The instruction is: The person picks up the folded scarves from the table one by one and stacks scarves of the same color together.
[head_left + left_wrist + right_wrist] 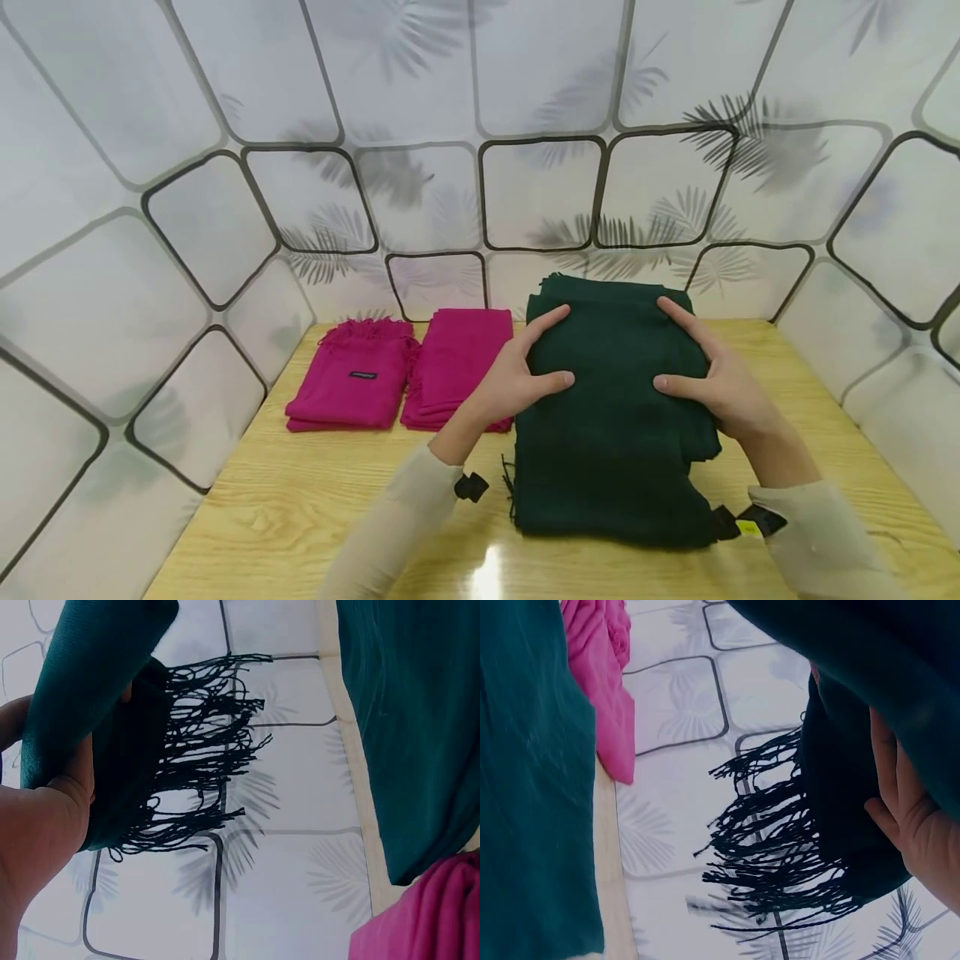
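Both hands hold a folded dark green scarf (pixel 611 342) raised over the right half of the table. At its left edge my left hand (pixel 517 375) grips it, thumb on the near face. My right hand (pixel 723 375) grips the right edge the same way, and the right wrist view shows fingers behind the cloth. Long knotted fringe (pixel 210 735) hangs from the scarf in both wrist views. Below it, more dark green cloth (pixel 600 500) lies on the table; whether it is a separate scarf I cannot tell.
Left of the green cloth lie two folded magenta scarves on the wooden table (pixel 315 508): a fringed one with a dark label (pixel 348 392) and a second one (pixel 468 354) beside it. A patterned white curtain (pixel 420 200) encloses the table's back and sides.
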Demonstrator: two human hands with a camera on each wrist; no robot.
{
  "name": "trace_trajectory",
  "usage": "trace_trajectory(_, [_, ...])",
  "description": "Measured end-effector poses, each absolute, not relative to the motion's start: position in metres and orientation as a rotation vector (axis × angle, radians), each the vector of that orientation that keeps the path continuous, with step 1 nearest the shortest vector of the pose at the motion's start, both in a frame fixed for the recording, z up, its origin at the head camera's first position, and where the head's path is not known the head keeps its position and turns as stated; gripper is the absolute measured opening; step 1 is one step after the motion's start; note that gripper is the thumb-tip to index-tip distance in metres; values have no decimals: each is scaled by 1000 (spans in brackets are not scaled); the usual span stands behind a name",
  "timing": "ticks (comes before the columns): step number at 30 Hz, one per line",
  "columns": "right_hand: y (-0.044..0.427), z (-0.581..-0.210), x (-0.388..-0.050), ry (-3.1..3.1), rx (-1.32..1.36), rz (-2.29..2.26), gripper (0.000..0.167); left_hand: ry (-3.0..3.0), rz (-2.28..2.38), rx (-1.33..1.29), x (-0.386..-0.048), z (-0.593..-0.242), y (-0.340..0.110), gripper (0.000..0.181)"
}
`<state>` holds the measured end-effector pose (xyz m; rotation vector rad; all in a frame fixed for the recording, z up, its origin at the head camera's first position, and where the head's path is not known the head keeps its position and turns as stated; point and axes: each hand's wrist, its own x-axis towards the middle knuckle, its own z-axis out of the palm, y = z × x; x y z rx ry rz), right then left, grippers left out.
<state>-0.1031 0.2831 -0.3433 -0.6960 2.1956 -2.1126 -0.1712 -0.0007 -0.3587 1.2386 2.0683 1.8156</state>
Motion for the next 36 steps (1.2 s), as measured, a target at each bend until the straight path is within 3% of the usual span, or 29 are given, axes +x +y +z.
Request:
trace_trajectory(19, [274, -376, -104, 2176, -851, -2087, 90, 1847, 1985, 1188, -156, -398, -15, 76])
trace_trajectory(27, [275, -390, -99, 2132, -801, -2108, 89, 1882, 1936, 1174, -155, -410, -13, 77])
trace_trajectory(36, [273, -382, -101, 2302, -804, -1997, 84, 1889, 1942, 1183, -160, -404, -13, 77])
